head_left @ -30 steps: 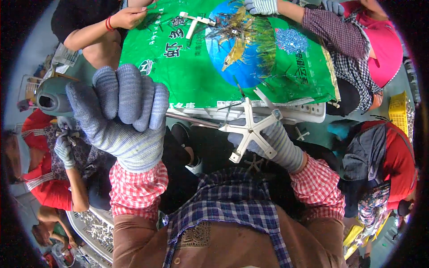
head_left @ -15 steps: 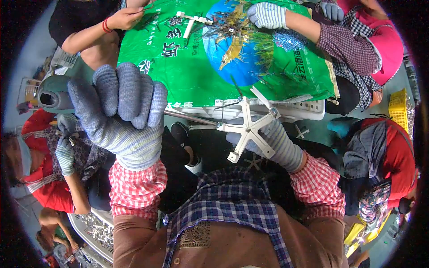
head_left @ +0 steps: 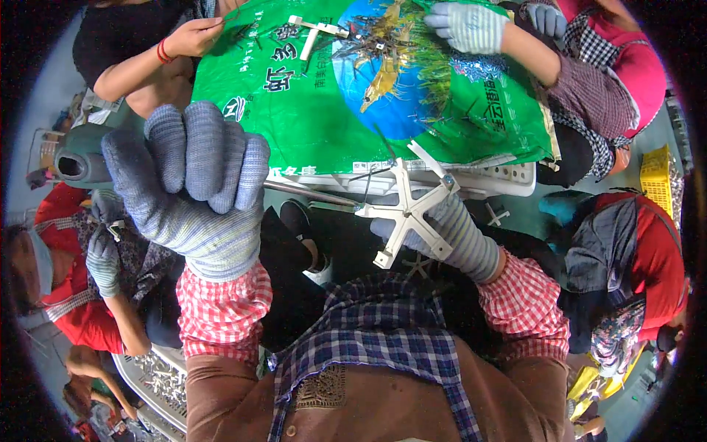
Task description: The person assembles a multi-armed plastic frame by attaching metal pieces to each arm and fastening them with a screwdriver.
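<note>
Just below the green sack [head_left: 291, 136], our partly curled right hand [head_left: 464, 239] holds a white five-armed frame [head_left: 406, 211]; at the sack's lower-left corner, our left hand [head_left: 195, 188] is fisted, its grip's contents hidden.

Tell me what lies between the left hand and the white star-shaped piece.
In the head view, a metal rod and dark shoe show between the left hand and white star-shaped piece.
</note>
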### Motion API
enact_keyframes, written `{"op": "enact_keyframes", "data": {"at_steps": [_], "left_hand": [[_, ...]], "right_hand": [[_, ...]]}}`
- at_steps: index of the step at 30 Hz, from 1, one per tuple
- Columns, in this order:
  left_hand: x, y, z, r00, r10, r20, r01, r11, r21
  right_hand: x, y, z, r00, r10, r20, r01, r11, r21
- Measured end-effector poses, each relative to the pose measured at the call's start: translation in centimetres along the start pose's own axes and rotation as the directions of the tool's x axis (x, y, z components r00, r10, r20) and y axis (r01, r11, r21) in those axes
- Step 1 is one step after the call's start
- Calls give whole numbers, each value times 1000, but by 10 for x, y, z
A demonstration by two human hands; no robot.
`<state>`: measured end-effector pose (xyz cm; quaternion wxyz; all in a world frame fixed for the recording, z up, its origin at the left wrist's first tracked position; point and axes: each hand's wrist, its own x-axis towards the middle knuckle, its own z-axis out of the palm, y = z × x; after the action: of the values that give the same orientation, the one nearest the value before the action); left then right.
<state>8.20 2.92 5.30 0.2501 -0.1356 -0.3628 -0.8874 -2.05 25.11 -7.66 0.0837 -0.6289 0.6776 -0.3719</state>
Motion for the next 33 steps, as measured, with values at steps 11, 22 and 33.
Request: {"op": "enact_keyframes", "data": {"at_steps": [11,22,33], "left_hand": [[-2,-3,-2,1000,-16,-7,16,1000,2],[-6,-6,-2,999,-28,26,28,999,29],[-2,0,-9,981,-103,167,109,994,-30]], "right_hand": [[-1,-3,-2,997,79,25,-81,995,51],[4,-10,-12,996,84,-15,-85,989,-121],[-3,-5,-9,1000,-1,-4,1,989,147]]}}
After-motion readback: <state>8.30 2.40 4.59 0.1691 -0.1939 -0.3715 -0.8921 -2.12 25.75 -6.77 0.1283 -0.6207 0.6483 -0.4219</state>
